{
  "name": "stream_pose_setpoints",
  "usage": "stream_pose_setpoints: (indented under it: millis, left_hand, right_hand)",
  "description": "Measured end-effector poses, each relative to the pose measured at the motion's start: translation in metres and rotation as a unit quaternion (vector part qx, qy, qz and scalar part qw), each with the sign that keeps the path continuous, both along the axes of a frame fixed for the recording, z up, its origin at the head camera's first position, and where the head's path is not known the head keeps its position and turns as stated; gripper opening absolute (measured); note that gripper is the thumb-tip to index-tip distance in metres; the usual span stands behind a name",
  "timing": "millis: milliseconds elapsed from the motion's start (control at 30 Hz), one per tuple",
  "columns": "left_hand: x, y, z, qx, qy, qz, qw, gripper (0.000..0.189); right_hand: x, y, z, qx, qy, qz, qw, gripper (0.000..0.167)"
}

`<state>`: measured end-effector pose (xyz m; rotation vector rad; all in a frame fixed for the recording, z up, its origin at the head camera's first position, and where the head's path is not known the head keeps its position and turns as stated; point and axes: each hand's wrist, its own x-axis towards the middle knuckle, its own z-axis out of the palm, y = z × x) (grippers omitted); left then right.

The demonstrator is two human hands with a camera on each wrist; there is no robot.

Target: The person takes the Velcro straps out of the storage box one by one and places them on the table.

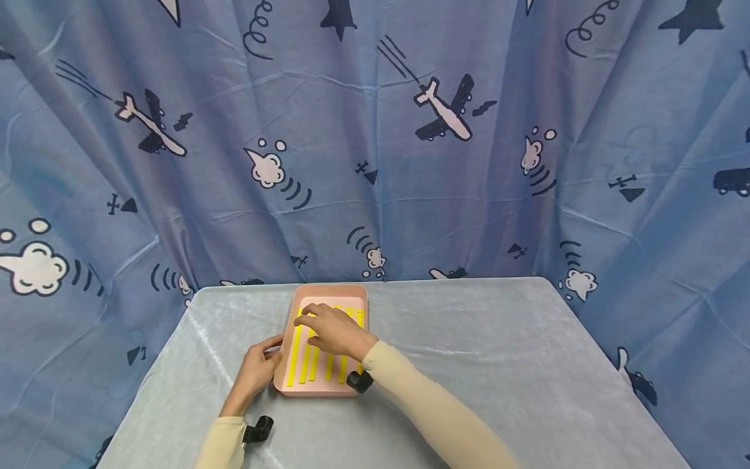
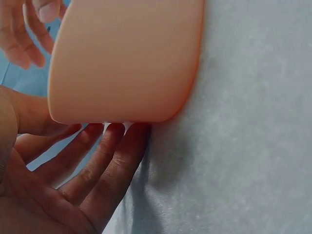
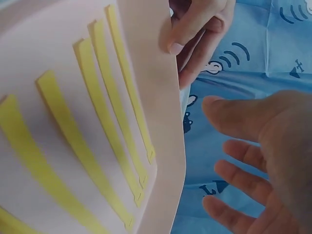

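A pink rectangular tray [image 1: 334, 290] lies on the table, with several thin yellow strips [image 1: 291, 366] side by side along its length. At its left side, my left hand [image 1: 256, 370] holds the wall: the thumb laps over the rim and the other fingertips meet the outer face, as the left wrist view shows on the tray [image 2: 126, 63]. My right hand [image 1: 338, 331] hovers above the strips, its fingers spread and loosely bent with nothing between them. It hides the middle of several strips. In the right wrist view the yellow strips [image 3: 73, 134] lie flat and roughly parallel.
A grey cloth [image 1: 498, 365] covers the table, which stretches well to the right of the tray. Behind it hangs a blue curtain [image 1: 375, 130] printed with planes and clouds. A small black camera [image 1: 359, 381] on the right wrist overlaps the tray's near right corner.
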<state>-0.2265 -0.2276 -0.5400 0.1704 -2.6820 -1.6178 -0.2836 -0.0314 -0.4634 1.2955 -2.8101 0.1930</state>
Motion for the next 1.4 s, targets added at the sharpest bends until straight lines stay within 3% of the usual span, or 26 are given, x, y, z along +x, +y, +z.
stream_pose_setpoints:
  millis: [167,533,700,1400]
  left_hand:
    - [0.001,0.001,0.000,0.002,-0.001,0.003,1.0000,0.045]
    - [-0.002,0.002,-0.004,0.001,-0.002,0.006,1.0000,0.045]
    - [-0.001,0.002,-0.004,0.005,-0.006,0.005,1.0000,0.045]
    - [-0.004,0.003,-0.006,0.004,-0.019,0.015,0.9997,0.045]
  right_hand:
    - [-0.006,-0.010,-0.004,0.009,-0.003,0.012,0.9999,0.042]
    - [-0.018,-0.027,-0.021,0.077,-0.002,-0.012,0.9970,0.037]
    - [-0.020,-0.031,-0.028,0.093,-0.009,-0.001,0.9957,0.037]
    - [-0.031,-0.042,-0.049,0.072,-0.035,-0.010,0.9968,0.018]
